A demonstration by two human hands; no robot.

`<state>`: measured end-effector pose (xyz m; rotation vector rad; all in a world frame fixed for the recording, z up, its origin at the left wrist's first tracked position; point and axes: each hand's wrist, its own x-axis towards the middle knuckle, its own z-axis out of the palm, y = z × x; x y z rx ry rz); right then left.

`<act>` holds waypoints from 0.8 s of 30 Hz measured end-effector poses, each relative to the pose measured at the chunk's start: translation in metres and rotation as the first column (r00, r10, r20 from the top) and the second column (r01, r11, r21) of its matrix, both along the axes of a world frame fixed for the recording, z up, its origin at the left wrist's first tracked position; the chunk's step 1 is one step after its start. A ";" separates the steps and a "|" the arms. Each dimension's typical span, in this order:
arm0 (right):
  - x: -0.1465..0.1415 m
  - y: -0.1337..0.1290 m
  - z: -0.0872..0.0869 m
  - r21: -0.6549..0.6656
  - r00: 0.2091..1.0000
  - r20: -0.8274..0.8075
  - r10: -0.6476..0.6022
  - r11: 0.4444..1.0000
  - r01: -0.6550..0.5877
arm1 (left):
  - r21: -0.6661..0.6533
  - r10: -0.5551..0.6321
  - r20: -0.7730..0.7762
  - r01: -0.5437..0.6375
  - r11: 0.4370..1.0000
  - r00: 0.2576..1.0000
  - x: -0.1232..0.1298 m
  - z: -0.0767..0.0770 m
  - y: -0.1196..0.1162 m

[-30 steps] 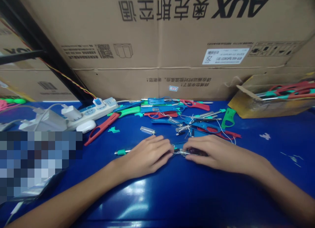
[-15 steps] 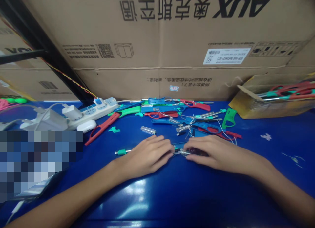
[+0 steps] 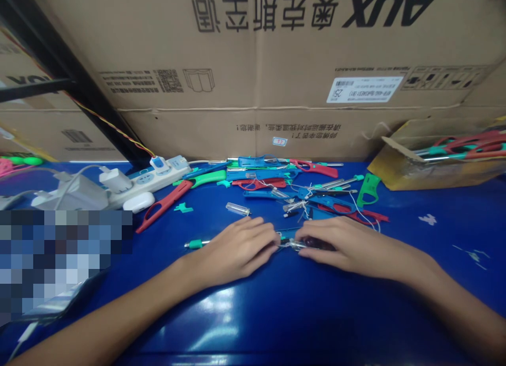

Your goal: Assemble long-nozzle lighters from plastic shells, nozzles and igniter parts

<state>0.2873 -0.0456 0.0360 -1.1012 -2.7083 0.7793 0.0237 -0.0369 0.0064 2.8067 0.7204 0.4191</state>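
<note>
Pinching a clear piece (image 3: 295, 244) at its fingertips, the right hand (image 3: 330, 242) is nearly closed; the left hand (image 3: 245, 247) curls over a green-tipped rod (image 3: 194, 244), its grip hidden. The clear piece, between the hands, appears light, stiff and probably brittle, best held by its sides. Beneath both hands: glossy blue tabletop (image 3: 237, 329). Beyond them: scattered lighter parts (image 3: 336, 203), then a printed cardboard box (image 3: 253, 55).

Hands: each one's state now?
Left hand: curled over a slim teal-collared metal rod; grip hidden, cannot tell.
Right hand: closed around a dark, glossy, rounded object, mostly hidden.
</note>
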 end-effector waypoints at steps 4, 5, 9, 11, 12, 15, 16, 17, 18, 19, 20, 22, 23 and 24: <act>0.000 -0.001 0.001 0.002 1.000 -0.002 -0.001 1.000 0.001 | 0.005 -0.007 0.006 0.006 1.000 1.000 0.000 0.001 0.000; -0.001 -0.001 0.001 0.000 1.000 -0.004 -0.001 1.000 0.001 | 0.006 -0.006 0.004 0.006 1.000 1.000 0.000 0.001 0.000; 0.000 -0.001 0.000 -0.002 1.000 -0.008 -0.003 1.000 0.002 | 0.008 -0.003 -0.002 0.003 1.000 1.000 0.000 0.001 0.000; 0.000 0.000 0.000 0.000 1.000 0.005 -0.001 1.000 0.001 | 0.006 -0.005 -0.004 0.005 1.000 1.000 0.000 0.001 0.000; 0.000 0.000 0.000 0.000 1.000 0.012 0.001 1.000 -0.001 | 0.006 -0.006 -0.006 0.006 1.000 1.000 0.000 0.000 0.000; 0.001 0.000 0.000 0.007 1.000 0.029 -0.002 1.000 0.002 | 0.008 -0.006 -0.021 0.007 1.000 1.000 0.000 0.000 0.001; 0.002 0.000 0.000 0.012 0.999 0.033 -0.005 1.000 0.005 | 0.008 -0.005 -0.024 0.006 1.000 1.000 0.000 0.000 0.001; 0.002 0.000 0.000 0.017 0.999 0.038 -0.010 1.000 0.009 | 0.005 -0.004 -0.024 0.004 1.000 1.000 0.000 -0.001 0.001; 0.003 0.000 0.000 0.021 0.999 0.042 -0.013 1.000 0.012 | 0.001 -0.002 -0.021 0.002 1.000 1.000 0.000 -0.001 0.001; 0.003 0.000 0.000 0.024 0.999 0.045 -0.015 1.000 0.014 | -0.003 0.000 -0.015 0.000 1.000 1.000 0.000 -0.001 0.001; 0.004 0.001 0.000 0.025 0.999 0.048 -0.016 1.000 0.015 | -0.007 0.003 -0.008 -0.003 1.000 1.000 0.000 -0.002 0.001; 0.004 0.001 0.000 0.027 0.998 0.053 -0.015 1.000 0.014 | -0.014 0.002 -0.002 -0.002 1.000 1.000 0.000 -0.002 0.001; 0.003 0.001 0.000 0.027 0.998 0.056 -0.013 1.000 0.012 | -0.017 0.000 -0.005 0.000 1.000 1.000 0.000 -0.002 0.001; 0.003 0.001 0.000 0.027 0.998 0.058 -0.011 1.000 0.009 | -0.019 -0.002 -0.010 0.002 1.000 1.000 0.000 -0.001 0.001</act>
